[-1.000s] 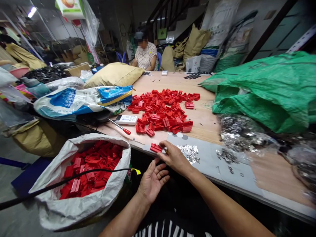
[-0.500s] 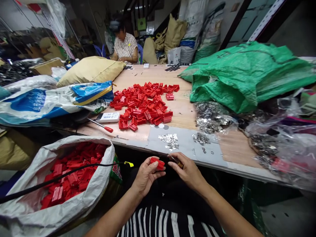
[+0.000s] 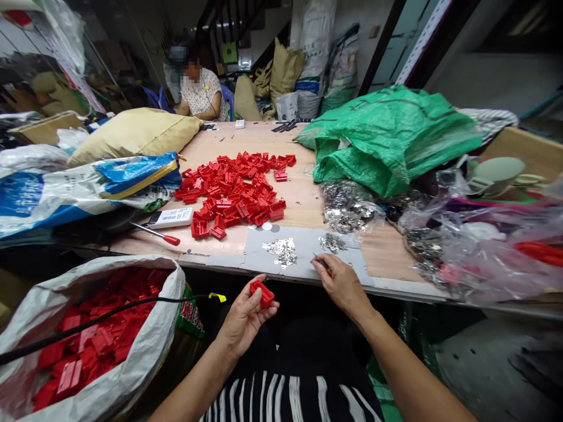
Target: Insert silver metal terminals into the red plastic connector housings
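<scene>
My left hand [image 3: 246, 313] pinches a red plastic piece [image 3: 263, 294] between thumb and fingers, just off the table's front edge. The piece is tilted, with a hollow side facing up. My right hand [image 3: 341, 280] is closed round a small hand tool [image 3: 323, 265] with a yellow-brown handle and a thin metal tip; its exact kind I cannot tell. That tip is over the grey sheet [image 3: 303, 237], near two piles of small metal pieces, a bright one [image 3: 281, 252] on the left and a darker one [image 3: 332, 242] on the right. A heap of red plastic pieces [image 3: 233, 190] lies beyond.
An open white sack [image 3: 171, 281] of red pieces stands at left, crossed by a black cable [image 3: 109, 308]. A red-handled screwdriver [image 3: 169, 239] lies on the table. Clear bags [image 3: 352, 208] and a green sack [image 3: 391, 140] are at right. Another person [image 3: 200, 94] sits across.
My right hand has moved away from the red piece, forward to the metal pieces, tool still held. My left hand has turned the red piece. The whole view has shifted.
</scene>
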Tool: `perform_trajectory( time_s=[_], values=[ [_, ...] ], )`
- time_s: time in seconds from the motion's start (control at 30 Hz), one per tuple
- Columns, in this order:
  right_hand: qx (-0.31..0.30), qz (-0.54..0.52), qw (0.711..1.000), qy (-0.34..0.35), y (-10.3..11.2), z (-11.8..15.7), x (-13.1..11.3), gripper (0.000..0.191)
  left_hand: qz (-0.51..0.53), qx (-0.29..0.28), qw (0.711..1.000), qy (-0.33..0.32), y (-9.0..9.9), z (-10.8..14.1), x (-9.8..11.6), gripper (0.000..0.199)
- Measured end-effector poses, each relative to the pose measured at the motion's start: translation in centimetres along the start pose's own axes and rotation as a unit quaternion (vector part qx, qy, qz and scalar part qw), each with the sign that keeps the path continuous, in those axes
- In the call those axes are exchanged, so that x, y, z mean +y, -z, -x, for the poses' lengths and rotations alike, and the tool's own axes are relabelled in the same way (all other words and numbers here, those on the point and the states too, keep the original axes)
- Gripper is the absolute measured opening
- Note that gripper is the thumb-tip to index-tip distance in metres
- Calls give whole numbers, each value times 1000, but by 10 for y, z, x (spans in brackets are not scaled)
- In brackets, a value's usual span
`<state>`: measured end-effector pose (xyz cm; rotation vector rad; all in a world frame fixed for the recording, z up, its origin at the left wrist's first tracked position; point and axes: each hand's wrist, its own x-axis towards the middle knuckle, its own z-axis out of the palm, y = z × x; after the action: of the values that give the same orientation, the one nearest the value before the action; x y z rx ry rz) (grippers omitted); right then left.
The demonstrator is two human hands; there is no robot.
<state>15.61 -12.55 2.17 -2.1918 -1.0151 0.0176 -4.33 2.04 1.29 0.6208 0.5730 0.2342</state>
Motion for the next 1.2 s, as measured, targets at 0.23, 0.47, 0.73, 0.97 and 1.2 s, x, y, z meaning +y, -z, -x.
perform_trajectory(
  time_s=[0.23, 0.47, 0.73, 0.97, 1.2],
  values=[
    [52, 79, 992, -82, 36, 10, 51, 20, 1, -10, 1000, 19, -5, 0, -5, 56],
    [17, 171, 981, -95, 30, 7, 38, 18, 12, -31, 999, 7, -14, -1, -3, 57],
    [50, 58, 993, -86, 35, 10, 33, 24, 58, -51, 997, 18, -20, -3, 3, 51],
    [-56, -202, 976, -65, 21, 20, -10, 29, 89, -96, 991, 30, -24, -4, 0, 46],
    [-125, -245, 961, 9, 5, 19, -50, 24, 60, -100, 992, 55, -26, 0, -1, 44]
  ],
)
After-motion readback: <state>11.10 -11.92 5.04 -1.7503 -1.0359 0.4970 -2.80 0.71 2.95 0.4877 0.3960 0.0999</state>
